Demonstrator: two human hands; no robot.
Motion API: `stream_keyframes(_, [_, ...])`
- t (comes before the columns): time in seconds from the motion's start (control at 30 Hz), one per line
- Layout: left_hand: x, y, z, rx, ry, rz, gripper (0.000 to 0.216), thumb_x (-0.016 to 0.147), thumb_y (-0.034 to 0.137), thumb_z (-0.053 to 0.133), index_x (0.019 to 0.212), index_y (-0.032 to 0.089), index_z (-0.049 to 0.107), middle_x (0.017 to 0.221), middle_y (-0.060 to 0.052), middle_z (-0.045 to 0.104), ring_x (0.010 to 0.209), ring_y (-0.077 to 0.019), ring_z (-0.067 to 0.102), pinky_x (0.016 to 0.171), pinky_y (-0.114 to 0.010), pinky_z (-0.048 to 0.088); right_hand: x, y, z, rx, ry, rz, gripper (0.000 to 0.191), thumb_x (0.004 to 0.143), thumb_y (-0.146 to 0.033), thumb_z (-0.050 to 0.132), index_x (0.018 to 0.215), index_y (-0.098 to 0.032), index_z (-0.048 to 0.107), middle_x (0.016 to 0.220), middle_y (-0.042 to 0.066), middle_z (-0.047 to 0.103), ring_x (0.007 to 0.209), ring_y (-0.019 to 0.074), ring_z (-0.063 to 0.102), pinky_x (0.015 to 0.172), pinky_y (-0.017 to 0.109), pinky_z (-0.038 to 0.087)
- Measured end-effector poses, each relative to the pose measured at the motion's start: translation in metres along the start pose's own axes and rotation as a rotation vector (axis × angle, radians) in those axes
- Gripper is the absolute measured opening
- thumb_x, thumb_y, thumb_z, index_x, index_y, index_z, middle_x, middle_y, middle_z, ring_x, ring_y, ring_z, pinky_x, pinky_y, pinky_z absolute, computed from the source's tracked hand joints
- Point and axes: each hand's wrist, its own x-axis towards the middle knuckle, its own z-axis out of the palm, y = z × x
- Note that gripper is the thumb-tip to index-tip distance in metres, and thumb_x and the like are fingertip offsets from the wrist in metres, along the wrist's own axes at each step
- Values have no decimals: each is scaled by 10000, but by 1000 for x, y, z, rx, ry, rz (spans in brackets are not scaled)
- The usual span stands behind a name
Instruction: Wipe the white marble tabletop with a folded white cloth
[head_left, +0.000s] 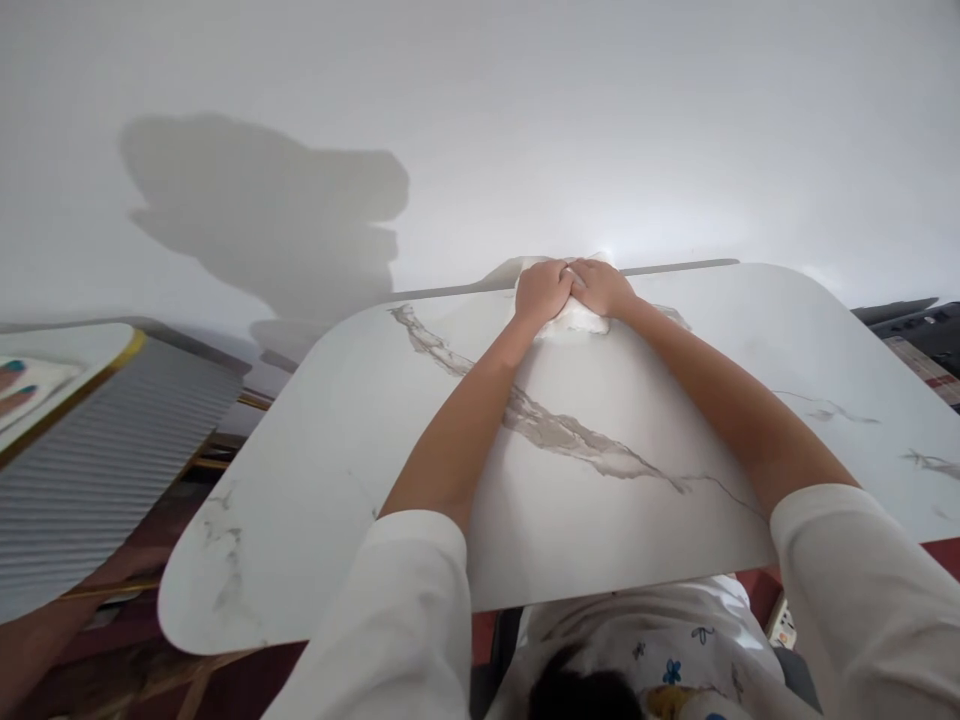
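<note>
Both arms reach straight out across a white marble-patterned table with rounded corners. At its far edge, by the wall, my left hand and my right hand lie side by side with fingertips meeting. Under them is a crumpled white cloth, which may be tissue; it shows below the palms and behind the fingers. My left hand's fingers curl over the cloth, and my right hand's fingers press on it from the other side. Part of the cloth is hidden by the hands.
To the left stands a second white-topped piece with a gold edge and grey ribbed side. Another person's fingers with teal nails rest there. A white wall rises behind the table. Dark items sit at right; a power strip lies below.
</note>
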Motion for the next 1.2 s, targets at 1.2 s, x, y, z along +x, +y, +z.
stream_keyframes(1.2, [-202,79,-64,6,-87,154,421,909,238,324,1235,139,570,1334,-112,592,1263,-251,502,1105,-424,379,-199,-128,-48,-57,-80,86,584,938,-274,344,1448,6,395,1530,190,397,1437,302,330,1199,444,244])
